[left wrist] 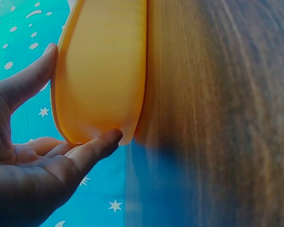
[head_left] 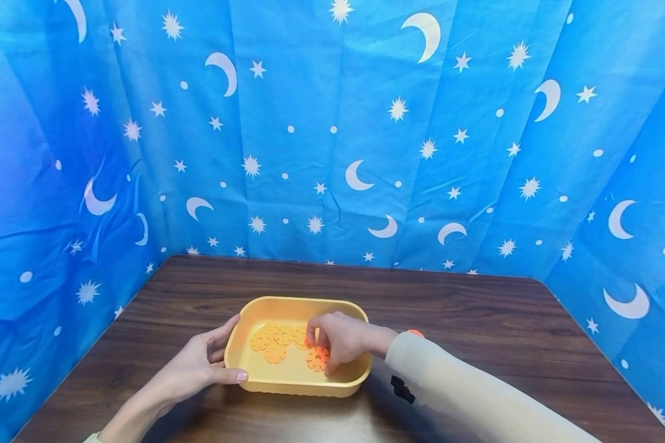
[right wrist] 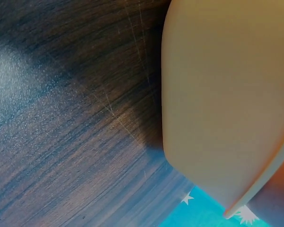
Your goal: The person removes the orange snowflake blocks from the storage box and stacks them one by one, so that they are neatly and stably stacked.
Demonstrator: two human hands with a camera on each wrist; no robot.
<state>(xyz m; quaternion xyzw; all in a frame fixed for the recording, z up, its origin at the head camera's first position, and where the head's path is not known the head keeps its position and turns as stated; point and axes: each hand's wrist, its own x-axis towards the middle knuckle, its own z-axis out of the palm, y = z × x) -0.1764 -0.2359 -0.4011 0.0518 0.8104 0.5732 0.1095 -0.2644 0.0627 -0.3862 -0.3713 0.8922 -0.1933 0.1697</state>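
A yellow plastic basin point(head_left: 277, 380) stands on the table, with several light-orange notched snowflake discs point(head_left: 275, 352) on its floor at the left and centre. My left hand point(head_left: 196, 363) grips its left end, thumb at the front corner and fingers around the back. In the left wrist view, the left hand point(left wrist: 52, 156) spans the end wall of the basin point(left wrist: 102, 71). My right hand point(head_left: 340, 338) reaches inside over the right half, its fingers bent down around a deeper orange snowflake disc point(head_left: 318, 358). The right wrist view shows the basin's outer wall point(right wrist: 222, 94); the right hand's fingers are out of that view.
The basin rests on a dark wood-grain table point(head_left: 449, 307). A blue curtain point(head_left: 310, 92) with white moons and stars rises behind the table and along both sides. A black device point(head_left: 403, 389) shows under the right sleeve point(head_left: 454, 375).
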